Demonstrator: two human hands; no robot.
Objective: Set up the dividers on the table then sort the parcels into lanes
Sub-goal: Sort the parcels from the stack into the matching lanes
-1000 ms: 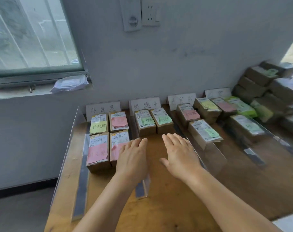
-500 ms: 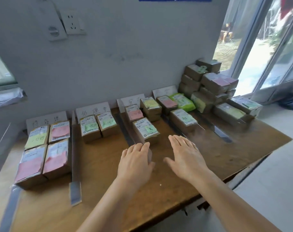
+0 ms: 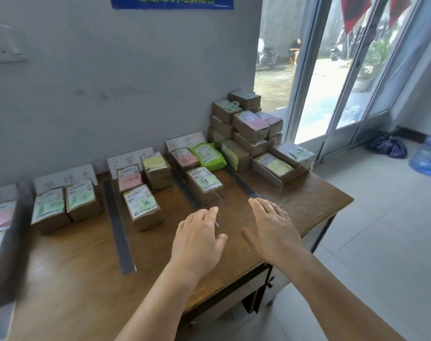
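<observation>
Brown parcels with coloured notes lie in lanes on the wooden table, split by clear dividers on grey bases. One lane holds two green-note parcels; another holds a pink-note parcel and others; a third holds a green bag. An unsorted stack of parcels rises at the far right corner. My left hand and my right hand hover flat over the table's front right part, fingers straight, holding nothing.
White handwritten lane labels lean against the grey wall. A glass door stands right of the table. A blue water jug and a dark bag sit on the tiled floor. The table's right edge lies just past my right hand.
The view has swung right, from the left lanes toward the stacked parcels and the door. Both hands have moved right over the table, still flat and holding nothing.
</observation>
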